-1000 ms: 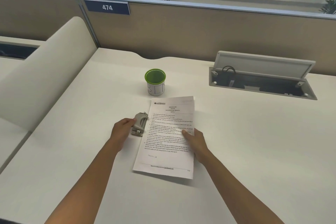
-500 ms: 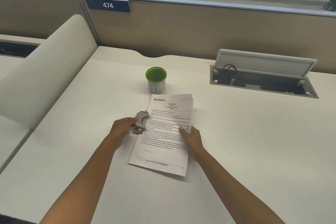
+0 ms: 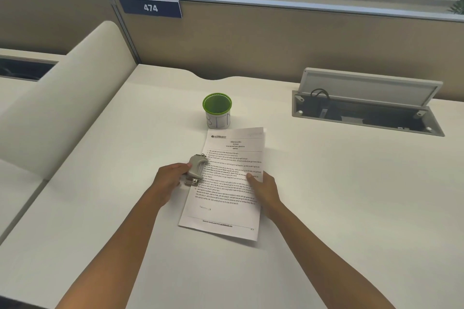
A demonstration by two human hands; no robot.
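A printed paper sheet [image 3: 226, 183] lies on the white desk [image 3: 326, 195], slightly tilted. A grey metal hole punch [image 3: 197, 168] sits over the sheet's left edge. My left hand [image 3: 170, 178] grips the punch from the left, thumb on top of it. On the sheet's right edge, my right hand [image 3: 263, 189] holds the paper with its thumb on top of the text.
A green-rimmed cup [image 3: 217, 110] stands just beyond the sheet's top edge. An open cable hatch [image 3: 364, 108] with its lid raised is set into the desk at back right. A beige partition [image 3: 251, 40] runs along the back, and a rounded divider [image 3: 62, 108] lies left.
The hole punch has slid rightward onto the paper's left edge with my left hand. The sheet has shifted slightly left and away under my right hand.
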